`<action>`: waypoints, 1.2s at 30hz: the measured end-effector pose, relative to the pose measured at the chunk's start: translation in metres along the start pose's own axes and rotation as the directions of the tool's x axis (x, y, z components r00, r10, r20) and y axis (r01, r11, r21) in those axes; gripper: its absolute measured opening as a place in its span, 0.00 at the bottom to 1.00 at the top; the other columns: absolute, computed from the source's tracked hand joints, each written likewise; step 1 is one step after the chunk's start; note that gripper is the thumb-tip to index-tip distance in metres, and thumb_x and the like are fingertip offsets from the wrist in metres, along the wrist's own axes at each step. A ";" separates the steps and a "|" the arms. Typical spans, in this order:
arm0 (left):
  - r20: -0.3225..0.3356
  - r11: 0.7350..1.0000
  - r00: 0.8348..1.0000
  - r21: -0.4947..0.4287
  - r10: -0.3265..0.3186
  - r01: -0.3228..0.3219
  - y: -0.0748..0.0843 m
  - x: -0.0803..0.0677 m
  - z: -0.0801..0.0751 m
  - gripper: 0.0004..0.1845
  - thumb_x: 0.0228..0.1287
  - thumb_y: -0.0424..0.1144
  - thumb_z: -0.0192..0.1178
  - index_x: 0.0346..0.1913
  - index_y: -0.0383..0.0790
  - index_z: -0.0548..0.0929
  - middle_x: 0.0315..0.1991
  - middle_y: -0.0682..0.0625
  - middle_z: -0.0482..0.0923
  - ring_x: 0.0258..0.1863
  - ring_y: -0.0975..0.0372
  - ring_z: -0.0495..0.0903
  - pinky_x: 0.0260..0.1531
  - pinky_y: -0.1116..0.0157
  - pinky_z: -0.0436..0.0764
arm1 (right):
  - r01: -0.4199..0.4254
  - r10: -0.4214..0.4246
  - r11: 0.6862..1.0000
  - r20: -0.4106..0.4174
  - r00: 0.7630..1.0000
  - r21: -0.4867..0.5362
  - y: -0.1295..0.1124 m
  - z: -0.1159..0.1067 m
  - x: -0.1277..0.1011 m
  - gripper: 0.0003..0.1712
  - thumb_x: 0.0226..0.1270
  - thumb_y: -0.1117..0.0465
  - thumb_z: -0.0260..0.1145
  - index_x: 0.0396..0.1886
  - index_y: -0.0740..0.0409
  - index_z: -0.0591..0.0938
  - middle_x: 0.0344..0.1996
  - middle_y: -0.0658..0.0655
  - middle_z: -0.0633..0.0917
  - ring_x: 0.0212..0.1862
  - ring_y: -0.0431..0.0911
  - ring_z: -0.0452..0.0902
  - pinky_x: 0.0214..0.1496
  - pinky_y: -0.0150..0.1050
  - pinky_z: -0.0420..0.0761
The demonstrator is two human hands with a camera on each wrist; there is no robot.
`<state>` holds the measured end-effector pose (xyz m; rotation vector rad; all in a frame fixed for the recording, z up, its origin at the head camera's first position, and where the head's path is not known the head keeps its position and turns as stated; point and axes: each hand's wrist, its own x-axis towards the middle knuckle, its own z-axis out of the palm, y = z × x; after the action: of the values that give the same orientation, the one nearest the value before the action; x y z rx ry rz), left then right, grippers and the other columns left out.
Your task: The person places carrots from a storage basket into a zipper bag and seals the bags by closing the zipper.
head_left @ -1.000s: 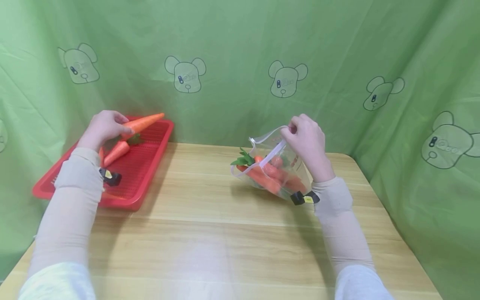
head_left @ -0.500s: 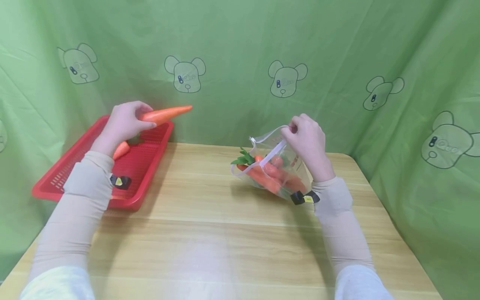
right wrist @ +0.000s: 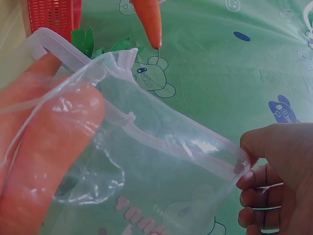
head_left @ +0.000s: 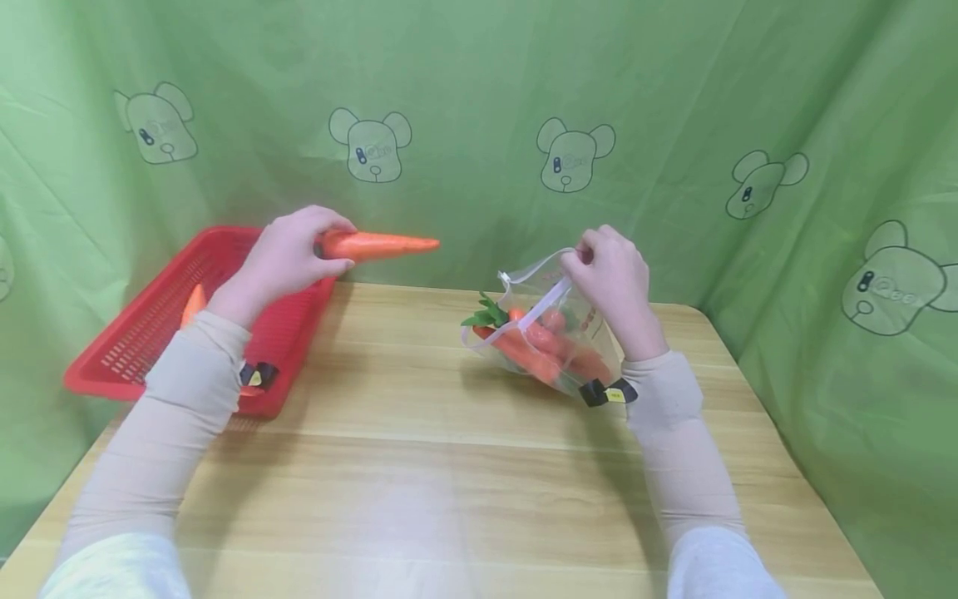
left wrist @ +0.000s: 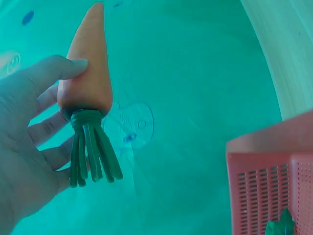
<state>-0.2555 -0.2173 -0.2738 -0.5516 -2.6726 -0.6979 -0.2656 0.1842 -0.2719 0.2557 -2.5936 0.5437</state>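
My left hand (head_left: 288,256) grips an orange carrot (head_left: 377,245) by its thick end and holds it in the air, tip pointing right, between the red tray (head_left: 142,345) and the bag. The left wrist view shows the carrot (left wrist: 88,68) with its green stalks (left wrist: 90,147) against my fingers (left wrist: 44,83). My right hand (head_left: 609,279) pinches the upper rim of a clear zip bag (head_left: 550,333) and holds its mouth open toward the left. Several carrots (head_left: 535,349) with green tops lie inside the bag (right wrist: 146,161). The carrot's tip (right wrist: 149,22) shows beyond the bag's mouth.
The red tray sits at the table's (head_left: 419,466) left back edge with another carrot (head_left: 193,304) in it, partly hidden by my forearm. Green cloth with bear prints (head_left: 370,146) hangs behind and to the right of the table.
My left hand has lifted the carrot out of the red tray and carried it rightward toward the bag. The right hand and the bag have stayed still.
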 end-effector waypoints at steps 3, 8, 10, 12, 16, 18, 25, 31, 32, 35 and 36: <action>0.013 0.998 0.998 0.031 0.059 -0.059 0.007 0.000 0.006 0.22 0.53 0.37 0.71 0.52 0.41 0.81 0.50 0.45 0.80 0.49 0.53 0.77 0.55 0.51 0.74 | 0.001 -0.001 1.000 0.003 1.000 0.001 -0.001 0.000 0.000 0.11 0.58 0.58 0.54 0.24 0.60 0.76 0.30 0.59 0.75 0.32 0.53 0.70 0.30 0.43 0.67; 0.066 0.987 0.989 0.089 0.129 -0.135 0.021 0.000 0.016 0.22 0.53 0.41 0.71 0.53 0.45 0.82 0.52 0.49 0.80 0.51 0.54 0.79 0.54 0.52 0.76 | 0.001 -0.001 1.000 0.003 1.000 0.001 -0.001 0.001 0.000 0.11 0.58 0.58 0.54 0.24 0.60 0.76 0.30 0.59 0.75 0.32 0.53 0.70 0.30 0.43 0.67; 0.085 0.981 0.984 0.101 0.158 -0.166 0.027 0.000 0.020 0.21 0.54 0.41 0.70 0.52 0.46 0.82 0.52 0.50 0.81 0.50 0.54 0.80 0.52 0.53 0.77 | 0.002 -0.002 1.000 0.004 1.000 0.001 -0.001 0.001 0.000 0.11 0.58 0.58 0.54 0.24 0.60 0.76 0.30 0.59 0.75 0.32 0.53 0.70 0.30 0.43 0.67; 0.100 0.973 0.976 0.109 0.192 -0.202 0.032 0.001 0.024 0.20 0.54 0.41 0.69 0.52 0.46 0.83 0.52 0.50 0.81 0.48 0.55 0.80 0.49 0.53 0.78 | 0.005 -0.005 1.000 0.003 1.000 0.003 -0.001 0.001 0.000 0.11 0.58 0.58 0.54 0.24 0.60 0.76 0.30 0.59 0.75 0.32 0.53 0.70 0.30 0.44 0.68; 0.124 0.956 0.958 0.109 0.259 -0.272 0.041 0.002 0.033 0.20 0.54 0.40 0.68 0.52 0.46 0.83 0.50 0.50 0.81 0.44 0.56 0.80 0.43 0.55 0.78 | 0.012 -0.012 1.000 0.004 1.000 0.005 -0.002 0.002 0.000 0.11 0.59 0.58 0.54 0.24 0.60 0.76 0.30 0.59 0.76 0.32 0.53 0.70 0.30 0.44 0.68; 0.129 0.949 0.950 0.104 0.284 -0.297 0.045 0.002 0.038 0.19 0.54 0.40 0.69 0.51 0.46 0.84 0.50 0.50 0.82 0.43 0.57 0.80 0.42 0.56 0.77 | 0.013 -0.013 1.000 0.005 1.000 0.004 -0.003 0.002 0.000 0.10 0.58 0.58 0.54 0.24 0.60 0.75 0.30 0.59 0.76 0.32 0.53 0.70 0.30 0.44 0.68; 0.132 0.923 0.925 0.101 0.357 -0.371 0.054 0.004 0.054 0.18 0.53 0.40 0.69 0.50 0.47 0.85 0.49 0.51 0.82 0.44 0.56 0.80 0.41 0.57 0.77 | 0.017 -0.017 1.000 0.013 1.000 0.011 -0.007 0.004 -0.001 0.10 0.58 0.59 0.54 0.24 0.60 0.75 0.30 0.59 0.75 0.32 0.53 0.70 0.31 0.44 0.69; 0.136 0.913 0.914 0.097 0.382 -0.396 0.066 0.005 0.062 0.18 0.53 0.39 0.69 0.50 0.47 0.85 0.49 0.50 0.83 0.46 0.57 0.80 0.41 0.57 0.77 | 0.028 -0.028 0.999 0.012 1.000 0.016 -0.011 0.006 -0.001 0.09 0.58 0.60 0.54 0.24 0.61 0.76 0.30 0.58 0.75 0.32 0.52 0.70 0.31 0.43 0.68; 0.136 0.912 0.913 0.098 0.385 -0.399 0.068 0.006 0.063 0.18 0.53 0.39 0.69 0.50 0.47 0.85 0.49 0.50 0.83 0.46 0.57 0.80 0.41 0.57 0.77 | 0.029 -0.030 0.999 0.012 0.999 0.015 -0.011 0.007 -0.001 0.09 0.58 0.60 0.54 0.24 0.61 0.76 0.30 0.58 0.76 0.32 0.52 0.70 0.31 0.43 0.68; 0.134 0.909 0.911 0.102 0.389 -0.403 0.073 0.007 0.068 0.18 0.54 0.40 0.70 0.50 0.46 0.85 0.48 0.50 0.83 0.45 0.57 0.81 0.41 0.58 0.78 | 0.034 -0.034 0.999 0.017 0.999 0.015 -0.013 0.008 -0.001 0.10 0.58 0.59 0.54 0.24 0.61 0.76 0.30 0.59 0.76 0.32 0.52 0.70 0.31 0.43 0.69; 0.132 0.909 0.912 0.105 0.388 -0.402 0.075 0.008 0.070 0.18 0.54 0.41 0.70 0.50 0.46 0.85 0.48 0.51 0.84 0.45 0.57 0.81 0.41 0.58 0.78 | 0.036 -0.036 0.999 0.018 0.999 0.016 -0.013 0.008 -0.001 0.10 0.58 0.59 0.54 0.24 0.61 0.76 0.30 0.59 0.76 0.32 0.52 0.70 0.30 0.43 0.69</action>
<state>-0.2444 -0.1183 -0.2991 -1.0829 -2.5556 -0.3816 -0.2645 0.1690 -0.2748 0.3138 -2.5983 0.5510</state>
